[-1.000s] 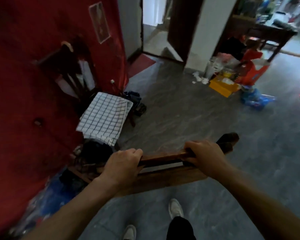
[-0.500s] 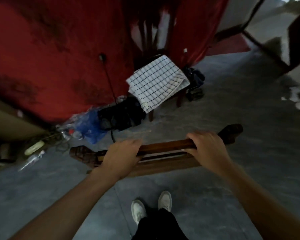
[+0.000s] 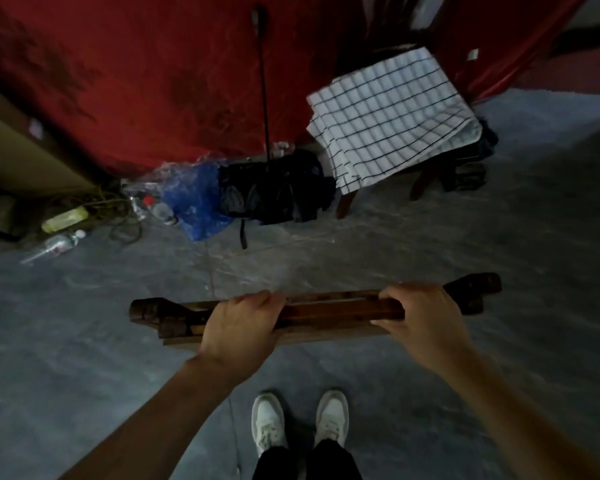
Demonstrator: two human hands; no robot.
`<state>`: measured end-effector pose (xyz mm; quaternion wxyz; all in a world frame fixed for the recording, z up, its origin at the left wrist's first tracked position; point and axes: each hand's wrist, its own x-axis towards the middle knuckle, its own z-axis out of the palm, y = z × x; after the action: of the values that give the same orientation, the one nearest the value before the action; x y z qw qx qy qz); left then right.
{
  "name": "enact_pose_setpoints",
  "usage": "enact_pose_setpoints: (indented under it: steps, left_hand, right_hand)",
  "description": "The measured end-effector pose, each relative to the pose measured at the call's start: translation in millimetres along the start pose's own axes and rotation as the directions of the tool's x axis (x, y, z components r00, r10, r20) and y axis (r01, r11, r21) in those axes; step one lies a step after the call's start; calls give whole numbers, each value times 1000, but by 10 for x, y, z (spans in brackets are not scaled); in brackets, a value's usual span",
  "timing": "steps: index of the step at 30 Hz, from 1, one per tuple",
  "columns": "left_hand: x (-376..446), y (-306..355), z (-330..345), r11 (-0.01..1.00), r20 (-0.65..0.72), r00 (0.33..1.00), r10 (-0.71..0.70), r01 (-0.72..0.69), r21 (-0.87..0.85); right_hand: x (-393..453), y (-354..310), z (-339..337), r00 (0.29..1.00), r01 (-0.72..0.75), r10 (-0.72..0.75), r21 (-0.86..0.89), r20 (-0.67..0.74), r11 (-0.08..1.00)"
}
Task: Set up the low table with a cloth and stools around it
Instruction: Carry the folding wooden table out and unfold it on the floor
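While both the left hand (image 3: 238,327) and right hand (image 3: 418,322) gripped the folded wooden table (image 3: 326,311) above the floor, the checked cloth (image 3: 392,116) lay unused on a chair, no stools placed, so setup looked barely begun.

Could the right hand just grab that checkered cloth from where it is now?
Probably not: the right hand and left hand both grip the wooden table, and the checkered cloth lies on a chair well beyond it.
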<state>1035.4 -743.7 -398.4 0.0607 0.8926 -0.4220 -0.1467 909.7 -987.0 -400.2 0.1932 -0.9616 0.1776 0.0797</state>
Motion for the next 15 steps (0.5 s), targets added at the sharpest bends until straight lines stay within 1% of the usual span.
enact_pose_setpoints:
  steps: [2,5,7,9,11,15]
  left_hand:
    - [112,-111,306,1000,9,1000,-21,21,3]
    - [288,-219,690,998,19,998,-60,60,-2]
    - [360,-287,905,996,5,996,-90,90,-27]
    - [403,-355,1029,989,13,990,-142,143,-44]
    - [443,-432,1092,976,-2,979,-202,201,-85]
    - [496,-467,1123,962,-37,967,-251,245,-120]
  right_hand:
    - [188,107,286,1000,14,-15,34,11,999]
    - [446,256,634,995,-22,15,78,95,997]
    - [570,315,808,992,-43,31,99,120,994]
    - [672,315,919,994,-14,2,109,105,994]
    - [787,295,987,996,53,-58,80,68,995]
    - [948,283,992,991,132,-132,-5,16,991]
